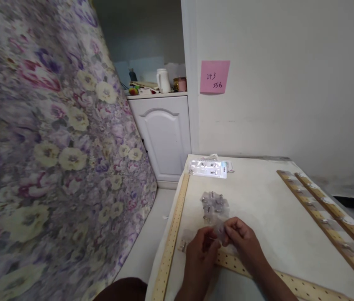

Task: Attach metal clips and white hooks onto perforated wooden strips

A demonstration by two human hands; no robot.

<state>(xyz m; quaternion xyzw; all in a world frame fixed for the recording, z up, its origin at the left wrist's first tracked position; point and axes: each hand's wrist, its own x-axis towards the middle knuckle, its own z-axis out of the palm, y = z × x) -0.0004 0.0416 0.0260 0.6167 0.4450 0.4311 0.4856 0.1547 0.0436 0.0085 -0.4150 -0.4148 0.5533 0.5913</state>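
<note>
Close together over the near part of the table, my left hand (202,251) and my right hand (244,238) pinch a clear adhesive hook (219,230) between their fingertips. Its finer details are blurred. Just beyond it lies a cluster of clear adhesive hooks (214,204) with small metal parts. A pale perforated wooden strip (236,264) runs under my right wrist, partly covered by my hands. Left of my left hand, several small clear-and-metal pieces (183,243) lie on the tabletop, partly hidden by that hand.
Another perforated strip (174,232) lies along the table's left edge. Two wooden strips (316,215) with clear hook pieces on them lie at right. A packaged hook set (208,169) rests at the back. A floral curtain (70,159) hangs at left; a white wall (274,83) stands behind.
</note>
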